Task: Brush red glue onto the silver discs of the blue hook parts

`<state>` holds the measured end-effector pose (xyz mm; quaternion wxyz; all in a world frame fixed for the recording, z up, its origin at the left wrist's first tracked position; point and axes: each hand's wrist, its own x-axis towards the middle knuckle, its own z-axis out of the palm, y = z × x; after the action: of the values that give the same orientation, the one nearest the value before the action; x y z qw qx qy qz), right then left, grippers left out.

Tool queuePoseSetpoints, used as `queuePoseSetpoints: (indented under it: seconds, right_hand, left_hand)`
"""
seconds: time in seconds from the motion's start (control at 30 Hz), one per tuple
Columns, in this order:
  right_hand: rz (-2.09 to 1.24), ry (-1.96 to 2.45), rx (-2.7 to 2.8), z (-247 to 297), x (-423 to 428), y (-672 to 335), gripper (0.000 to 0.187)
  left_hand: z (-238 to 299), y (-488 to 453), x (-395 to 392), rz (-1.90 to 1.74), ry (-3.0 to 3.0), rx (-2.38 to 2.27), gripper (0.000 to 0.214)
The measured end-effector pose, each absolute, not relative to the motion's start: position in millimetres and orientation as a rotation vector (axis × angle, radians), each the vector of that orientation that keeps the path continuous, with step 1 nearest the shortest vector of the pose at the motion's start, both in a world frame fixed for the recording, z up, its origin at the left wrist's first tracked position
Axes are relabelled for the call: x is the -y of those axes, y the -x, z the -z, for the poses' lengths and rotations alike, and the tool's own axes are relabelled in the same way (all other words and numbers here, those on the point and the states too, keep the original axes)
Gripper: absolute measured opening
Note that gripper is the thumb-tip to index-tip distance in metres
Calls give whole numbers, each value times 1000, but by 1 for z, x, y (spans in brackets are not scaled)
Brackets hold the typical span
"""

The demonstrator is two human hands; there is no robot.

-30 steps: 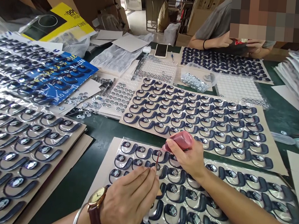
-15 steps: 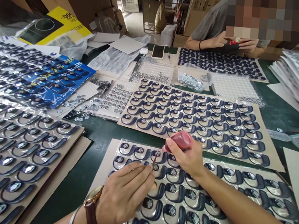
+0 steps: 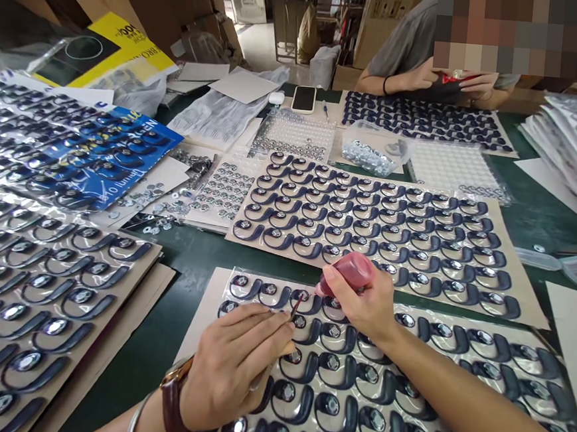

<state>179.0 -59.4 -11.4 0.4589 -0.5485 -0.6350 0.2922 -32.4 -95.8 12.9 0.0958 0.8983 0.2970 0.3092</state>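
Observation:
My right hand (image 3: 369,305) grips a small pink squeeze bottle (image 3: 350,271), its nozzle pointing down-left over the near card. My left hand (image 3: 234,368), a brown-strapped watch on its wrist, pinches a thin red-tipped stick (image 3: 296,306) whose tip sits just below the nozzle, over a dark blue ear-hook piece. Both hands hover over a cardboard sheet (image 3: 206,309) carrying rows of dark blue ear-hook pieces (image 3: 338,406) with shiny round centres under clear film.
A second filled sheet (image 3: 382,230) lies behind, more on the left (image 3: 37,289). Trays of small silver discs (image 3: 225,191), a bag of discs (image 3: 373,157), a phone (image 3: 305,99) and stacked sheets (image 3: 574,138) sit around. Another person (image 3: 411,52) sits across the green table (image 3: 190,255).
My left hand has drawn slightly toward me and left while the stick tip stays near the nozzle. My right hand and bottle have barely shifted.

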Motion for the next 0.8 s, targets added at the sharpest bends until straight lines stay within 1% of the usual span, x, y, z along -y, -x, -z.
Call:
queuePoseSetpoints:
  seconds: [0.1, 0.27, 0.5, 0.57, 0.7, 0.8]
  right_hand:
    - [-757, 1358, 1568, 11, 60, -179, 15]
    - [-778, 1355, 1599, 10, 60, -178, 18]
    - [-759, 1288, 1620, 17, 62, -175, 14]
    - [-776, 1268, 1614, 20, 63, -175, 16]
    - [-881, 1241, 1597, 15, 59, -177, 18]
    - [-1061, 1193, 1563, -6, 55, -186, 19]
  left_hand:
    - [-17, 32, 93, -941, -2605, -885, 23]
    - [-15, 37, 87, -930, -2474, -934, 25]
    - [-14, 42, 79, -920, -2261, -1080, 18]
    - [-12, 43, 78, -928, -2234, -1119, 17]
    - [-9, 43, 76, -949, -2233, -1154, 16]
    - [-11, 42, 80, -974, -2282, -1124, 18]
